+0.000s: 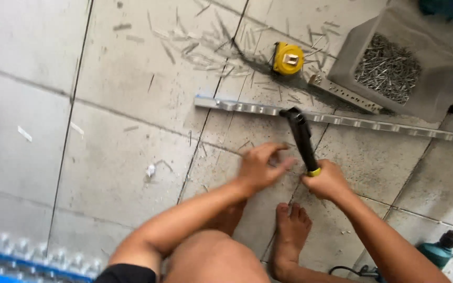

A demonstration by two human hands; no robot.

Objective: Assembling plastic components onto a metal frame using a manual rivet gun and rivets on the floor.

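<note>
My right hand (327,182) grips the yellow-ended handle of a black hand tool (301,135), whose head rests on a long slotted metal rail (342,119) lying across the tiled floor. My left hand (260,166) hovers just left of the tool's handle with fingers spread, holding nothing I can see. My bare feet (289,233) are planted below the hands.
A yellow tape measure (288,57) lies beyond the rail among metal shavings. A grey box of nails or rivets (389,68) stands at the top right, with a short perforated bracket (342,91) beside it. A teal power tool (436,251) sits at bottom right; bottles (22,257) at bottom left.
</note>
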